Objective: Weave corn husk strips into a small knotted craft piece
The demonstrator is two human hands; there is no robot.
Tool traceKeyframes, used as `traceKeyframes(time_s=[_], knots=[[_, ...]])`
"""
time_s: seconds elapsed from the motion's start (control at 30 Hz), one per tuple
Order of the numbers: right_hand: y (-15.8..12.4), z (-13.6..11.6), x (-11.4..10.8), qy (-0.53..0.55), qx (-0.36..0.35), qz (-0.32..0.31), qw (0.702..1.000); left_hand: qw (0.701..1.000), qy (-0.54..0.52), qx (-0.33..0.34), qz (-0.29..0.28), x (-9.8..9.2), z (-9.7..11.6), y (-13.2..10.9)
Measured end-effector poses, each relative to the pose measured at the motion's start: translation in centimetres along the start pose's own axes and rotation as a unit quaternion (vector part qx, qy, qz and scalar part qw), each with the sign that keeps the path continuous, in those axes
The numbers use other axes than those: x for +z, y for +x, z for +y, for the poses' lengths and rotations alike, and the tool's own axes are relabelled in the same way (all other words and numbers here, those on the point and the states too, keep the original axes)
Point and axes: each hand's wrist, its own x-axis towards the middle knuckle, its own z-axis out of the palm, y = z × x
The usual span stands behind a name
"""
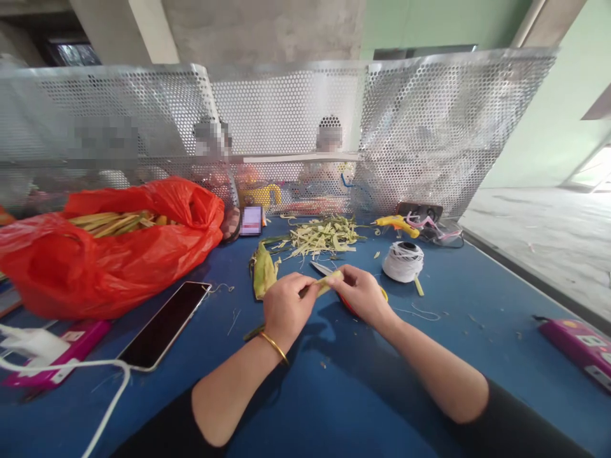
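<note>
My left hand (285, 305), with a gold bangle on its wrist, pinches one end of a yellow-green leaf strip (326, 284) above the blue table (334, 388). My right hand (363, 294) is closed on the strip's other end. Both hands meet at the table's middle. A scissors blade (321, 268) shows just behind the strip, and a red handle part peeks from under my right hand. A folded green leaf piece (264, 270) lies left of my hands. A pile of leaf trimmings (323, 235) sits behind them.
A red plastic bag (109, 254) holding leaf strips lies at left. Beside it are a dark phone (165, 324), a pink device (71, 350) and a white cable (107, 407). A white string spool (403, 261), a yellow glue gun (396, 224) and a perforated metal screen (286, 127) stand behind; people sit beyond it.
</note>
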Motion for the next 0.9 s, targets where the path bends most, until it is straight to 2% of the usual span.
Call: traceKeyframes(time_s=[0.1, 0.2, 0.4, 0.47, 0.53, 0.6, 0.67, 0.7, 0.8, 0.83, 0.9], knots=[[0.0, 0.2, 0.6, 0.055, 0.046, -0.037, 0.997, 0.998, -0.057, -0.030, -0.011, 0.2, 0.0, -0.1], [-0.2, -0.2, 0.7, 0.091, 0.075, -0.052, 0.992, 0.991, -0.085, -0.099, -0.039, 0.0, -0.3, 0.4], [-0.7, -0.7, 0.9, 0.122, 0.054, -0.074, 0.988, 0.946, -0.185, -0.254, -0.081, -0.6, -0.8, 1.3], [-0.7, -0.4, 1.0, 0.109, 0.040, -0.083, 0.990, 0.953, -0.160, -0.242, -0.084, -0.7, -0.8, 1.4], [-0.7, 0.0, 1.0, 0.065, 0.021, -0.059, 0.996, 0.977, -0.092, -0.183, -0.062, -0.7, -0.8, 1.3], [-0.7, 0.2, 0.8, -0.027, -0.025, 0.016, 0.999, 0.991, -0.025, -0.127, -0.041, -0.7, -0.8, 1.3], [-0.7, 0.0, 0.4, -0.155, -0.117, 0.083, 0.978, 0.993, -0.001, -0.107, -0.043, -0.5, -0.7, 1.2], [-0.8, -0.1, 0.1, -0.219, -0.175, 0.089, 0.956, 0.993, -0.004, -0.106, -0.052, -0.5, -0.7, 1.1], [-0.8, -0.6, -0.6, -0.344, -0.311, 0.034, 0.885, 0.989, -0.034, -0.121, -0.078, -0.4, -0.8, 1.2], [-0.8, -0.7, -0.8, -0.354, -0.330, 0.022, 0.875, 0.987, -0.046, -0.128, -0.082, -0.4, -0.8, 1.2], [-0.8, -0.7, -0.9, -0.339, -0.331, 0.027, 0.880, 0.983, -0.076, -0.148, -0.082, -0.5, -0.9, 1.2]])
